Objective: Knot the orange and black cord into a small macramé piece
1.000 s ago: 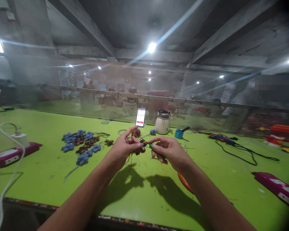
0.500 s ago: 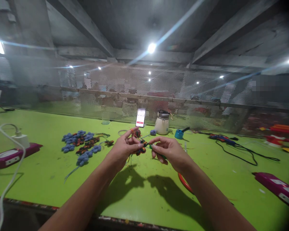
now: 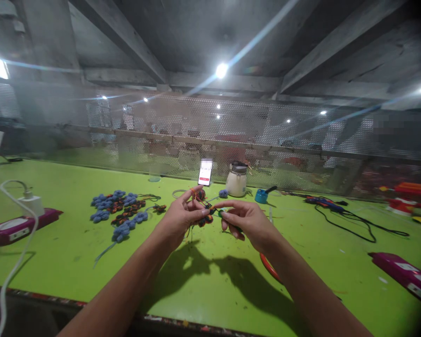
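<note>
My left hand (image 3: 178, 215) is closed, pinching a small crocheted piece (image 3: 206, 220) of dark, orange and red yarn between thumb and fingers. An orange strand runs over its raised index finger. Facing it, my right hand (image 3: 243, 217) is closed on a crochet hook (image 3: 221, 213), of which a bit of green handle shows between the fingertips. The hook's tip meets the yarn at the piece's upper right edge, too small to make out. Both hands are above the table (image 3: 210, 299). Behind the left fingers is a multicoloured yarn ball (image 3: 199, 194), partly hidden.
Blue crocheted flowers (image 3: 121, 230) and dark-orange ones (image 3: 128, 213) lie at left. Behind stand a lit phone (image 3: 205, 173), a pale jar (image 3: 236, 180) and a blue pot (image 3: 261, 195). An orange-red ring-like handle (image 3: 270, 269) lies under my right forearm. Purple power strips (image 3: 403, 274) flank both sides.
My right fingertips and the hook have shifted very slightly at the crocheted piece, with the right index finger stretched a little further toward it. My left hand keeps its hold.
</note>
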`<state>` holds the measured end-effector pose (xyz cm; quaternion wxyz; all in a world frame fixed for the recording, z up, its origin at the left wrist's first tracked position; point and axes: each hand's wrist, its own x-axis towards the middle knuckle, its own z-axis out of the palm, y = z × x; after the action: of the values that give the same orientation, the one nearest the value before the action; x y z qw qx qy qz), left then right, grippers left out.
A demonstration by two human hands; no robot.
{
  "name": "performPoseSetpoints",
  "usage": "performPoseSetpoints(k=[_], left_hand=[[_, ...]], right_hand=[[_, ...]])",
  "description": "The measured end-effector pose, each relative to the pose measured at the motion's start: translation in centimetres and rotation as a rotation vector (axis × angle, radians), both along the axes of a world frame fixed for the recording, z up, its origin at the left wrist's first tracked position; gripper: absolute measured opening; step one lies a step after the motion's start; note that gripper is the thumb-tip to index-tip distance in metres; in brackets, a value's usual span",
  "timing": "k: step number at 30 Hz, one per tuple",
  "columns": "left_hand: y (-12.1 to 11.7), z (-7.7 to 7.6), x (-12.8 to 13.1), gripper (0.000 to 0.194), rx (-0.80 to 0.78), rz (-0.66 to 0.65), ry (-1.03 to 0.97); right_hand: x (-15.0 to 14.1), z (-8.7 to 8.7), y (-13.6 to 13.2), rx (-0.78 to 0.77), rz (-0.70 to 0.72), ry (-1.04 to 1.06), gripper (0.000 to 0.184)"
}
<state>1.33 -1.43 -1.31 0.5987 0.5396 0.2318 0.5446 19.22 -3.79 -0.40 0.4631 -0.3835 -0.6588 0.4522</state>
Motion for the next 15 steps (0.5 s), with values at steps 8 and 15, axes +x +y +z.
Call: performPoseSetpoints(k=[8,15], left_hand=[[0.08,0.0,-0.01,0.08,0.001,-0.006,-0.008],[-0.05,0.01,0.02,0.079,0.002,-0.011,-0.004]], right_hand=[[-0.01,0.16,-0.02,-0.006,-0.007,-0.003,0.029],[-0.02,0.13,-0.04,0.004,-0.003,-0.002,0.031]])
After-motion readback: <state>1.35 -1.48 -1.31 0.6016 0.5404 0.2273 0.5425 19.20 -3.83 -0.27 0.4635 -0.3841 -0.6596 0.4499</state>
